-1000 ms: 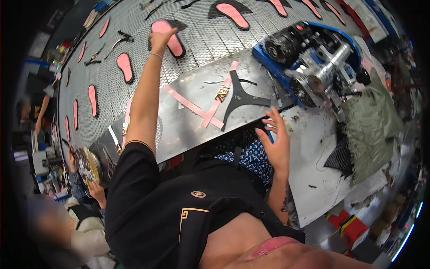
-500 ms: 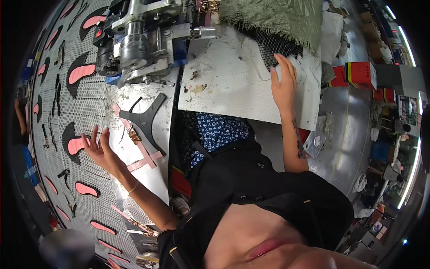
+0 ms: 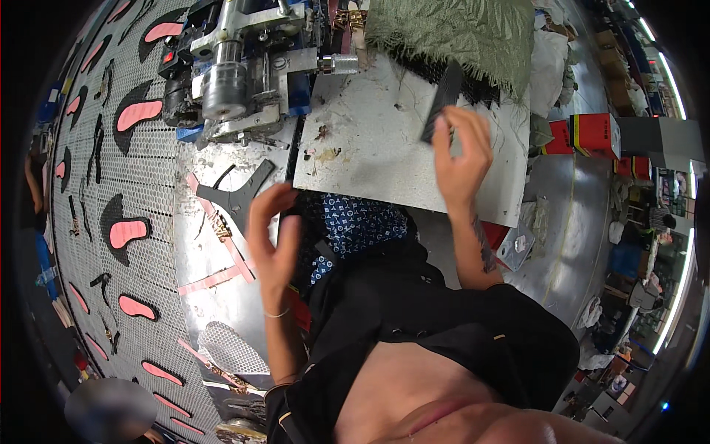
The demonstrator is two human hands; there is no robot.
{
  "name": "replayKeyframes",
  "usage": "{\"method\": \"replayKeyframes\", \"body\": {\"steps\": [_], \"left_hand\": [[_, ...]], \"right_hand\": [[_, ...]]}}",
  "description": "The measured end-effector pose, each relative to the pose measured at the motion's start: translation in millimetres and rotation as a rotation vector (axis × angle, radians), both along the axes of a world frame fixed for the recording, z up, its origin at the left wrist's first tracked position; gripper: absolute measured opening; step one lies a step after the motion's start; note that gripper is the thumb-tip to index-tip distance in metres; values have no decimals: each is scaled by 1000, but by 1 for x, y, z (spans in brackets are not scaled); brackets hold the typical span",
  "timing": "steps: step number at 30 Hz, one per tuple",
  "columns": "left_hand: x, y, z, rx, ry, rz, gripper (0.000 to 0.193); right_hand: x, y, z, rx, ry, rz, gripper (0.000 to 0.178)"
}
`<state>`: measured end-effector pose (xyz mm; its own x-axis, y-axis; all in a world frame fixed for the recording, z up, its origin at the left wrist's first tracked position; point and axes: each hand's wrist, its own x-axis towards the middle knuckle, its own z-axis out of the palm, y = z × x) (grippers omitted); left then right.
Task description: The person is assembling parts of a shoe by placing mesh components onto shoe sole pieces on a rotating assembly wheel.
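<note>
My right hand (image 3: 462,163) pinches a flat black strip-like piece (image 3: 444,96), tilted over the pale metal table (image 3: 355,140). Behind it, more black textured material (image 3: 414,68) shows from under a frayed green woven sheet (image 3: 458,33). At the table's left side my left hand (image 3: 272,240) hovers with thumb and fingers curved apart, holding nothing. Beside that hand lie a dark grey forked piece (image 3: 229,198) and pink straps (image 3: 238,259) with a gold-coloured chain trim (image 3: 218,223).
A metal machine (image 3: 224,85) with rollers stands at the back left. Along the left runs a perforated grey conveyor (image 3: 159,192) carrying pink insoles (image 3: 129,233) and dark strap pieces. Blue patterned cloth (image 3: 362,222) covers my lap. Red boxes (image 3: 594,136) sit at the right.
My left hand has moved right, away from the insole on the conveyor to the table's edge. My right hand has taken up a black piece from beside the green sheet and drawn slightly nearer.
</note>
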<state>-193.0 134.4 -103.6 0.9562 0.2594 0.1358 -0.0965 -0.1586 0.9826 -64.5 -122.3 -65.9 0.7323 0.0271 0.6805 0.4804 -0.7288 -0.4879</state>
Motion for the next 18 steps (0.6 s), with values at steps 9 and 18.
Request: {"method": "replayKeyframes", "body": {"steps": [9,18], "left_hand": [[11,-50,12,-131,-117,1,37],[38,-26,64,-659,81,-99,29]], "right_hand": [[-44,64,29,505,492,790,20],[-27,20,11,671,986,630,23]]}}
